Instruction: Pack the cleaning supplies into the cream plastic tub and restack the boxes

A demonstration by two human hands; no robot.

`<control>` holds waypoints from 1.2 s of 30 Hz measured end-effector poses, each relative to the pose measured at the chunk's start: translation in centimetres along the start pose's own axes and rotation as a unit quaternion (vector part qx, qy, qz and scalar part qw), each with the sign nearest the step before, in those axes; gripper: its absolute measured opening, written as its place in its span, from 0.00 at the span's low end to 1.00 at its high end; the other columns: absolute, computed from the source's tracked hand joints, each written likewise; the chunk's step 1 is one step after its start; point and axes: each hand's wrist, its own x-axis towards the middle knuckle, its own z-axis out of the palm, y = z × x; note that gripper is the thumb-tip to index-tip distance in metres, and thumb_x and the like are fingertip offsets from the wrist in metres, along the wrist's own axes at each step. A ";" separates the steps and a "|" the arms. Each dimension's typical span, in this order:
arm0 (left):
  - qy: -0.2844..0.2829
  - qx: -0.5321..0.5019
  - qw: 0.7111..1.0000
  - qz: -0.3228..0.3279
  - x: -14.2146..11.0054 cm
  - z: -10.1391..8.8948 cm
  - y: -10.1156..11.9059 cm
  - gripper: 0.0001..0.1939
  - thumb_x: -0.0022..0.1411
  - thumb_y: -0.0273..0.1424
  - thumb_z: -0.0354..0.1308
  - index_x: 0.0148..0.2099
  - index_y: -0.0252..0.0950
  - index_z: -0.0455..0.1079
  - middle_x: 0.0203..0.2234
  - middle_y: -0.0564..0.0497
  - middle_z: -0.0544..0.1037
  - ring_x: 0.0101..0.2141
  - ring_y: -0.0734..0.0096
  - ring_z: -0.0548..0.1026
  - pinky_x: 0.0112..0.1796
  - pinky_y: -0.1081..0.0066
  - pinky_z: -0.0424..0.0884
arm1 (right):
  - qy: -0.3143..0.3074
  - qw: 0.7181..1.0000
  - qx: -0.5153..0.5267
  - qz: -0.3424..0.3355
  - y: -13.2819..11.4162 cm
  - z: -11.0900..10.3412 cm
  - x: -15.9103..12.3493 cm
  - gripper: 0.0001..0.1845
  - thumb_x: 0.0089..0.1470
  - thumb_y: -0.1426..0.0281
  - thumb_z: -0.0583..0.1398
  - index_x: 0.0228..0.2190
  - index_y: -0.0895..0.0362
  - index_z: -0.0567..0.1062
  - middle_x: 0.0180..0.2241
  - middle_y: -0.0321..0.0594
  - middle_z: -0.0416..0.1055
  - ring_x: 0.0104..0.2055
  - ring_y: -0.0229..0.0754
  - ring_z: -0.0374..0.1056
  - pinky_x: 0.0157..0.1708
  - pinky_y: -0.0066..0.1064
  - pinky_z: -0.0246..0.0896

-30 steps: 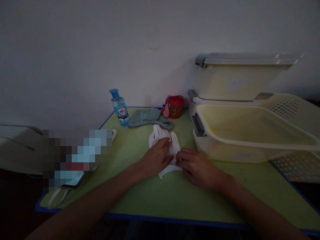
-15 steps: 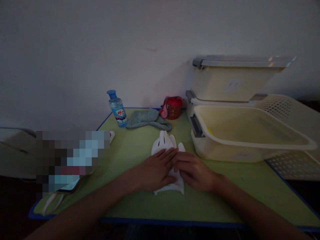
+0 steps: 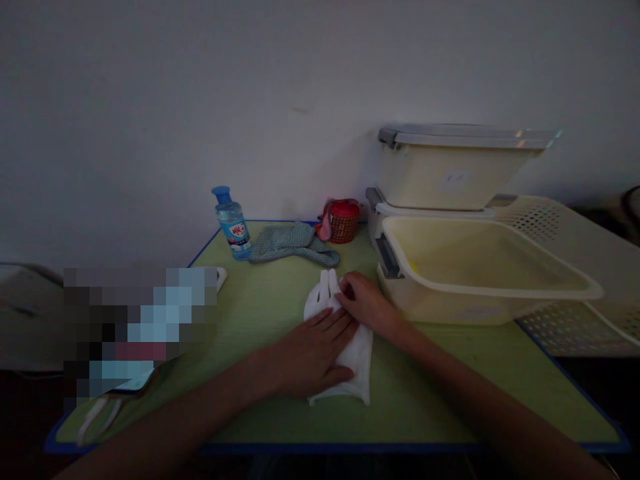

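A white glove [image 3: 350, 360] lies flat on the green table [image 3: 260, 320], its fingers pointing away from me. My left hand [image 3: 313, 353] rests palm down on the glove's lower half, fingers stretched out. My right hand [image 3: 365, 303] sits at the glove's far end, its fingers curled onto the cloth near the glove fingers.
At the right, an open cream plastic bin [image 3: 480, 273] stands before a lidded bin [image 3: 460, 163] and a perforated basket [image 3: 565, 233]. At the back are a blue-capped bottle [image 3: 231, 223], a grey-green cloth [image 3: 293, 243] and a small red basket [image 3: 344, 220]. A blurred-out patch covers the table's left.
My right hand has moved from the glove's near edge up to its finger end. My left hand has slid down and flattened on the lower half. The glove lies nearer to me.
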 end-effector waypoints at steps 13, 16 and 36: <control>0.019 -0.021 1.000 -0.001 -0.1 -0.1 0.1 0.34 0.63 0.46 0.41 0.63 0.29 0.46 0.62 0.38 0.50 0.62 0.60 0.47 0.60 0.62 0.45 | 0.043 0.995 0.079 -0.047 0.1 -0.7 -0.7 0.05 0.46 0.78 0.54 0.25 0.57 0.64 0.28 0.36 0.62 0.29 0.36 0.61 0.31 0.27 0.58; 0.011 -0.023 1.000 -0.005 -0.1 -0.1 0.1 0.34 0.64 0.46 0.41 0.64 0.29 0.42 0.63 0.39 0.48 0.62 0.62 0.45 0.60 0.62 0.44 | 0.050 0.997 0.053 -0.029 0.3 -0.8 -0.7 0.09 0.47 0.81 0.51 0.28 0.59 0.69 0.33 0.41 0.64 0.33 0.36 0.63 0.35 0.29 0.60; -0.005 -0.019 1.000 -0.001 0.0 -0.1 0.2 0.35 0.64 0.47 0.40 0.64 0.29 0.42 0.63 0.38 0.47 0.63 0.61 0.43 0.60 0.62 0.43 | 0.078 0.993 0.039 -0.085 1.1 0.9 1.1 0.21 0.51 0.81 0.48 0.46 0.60 0.67 0.44 0.47 0.65 0.48 0.42 0.62 0.49 0.38 0.58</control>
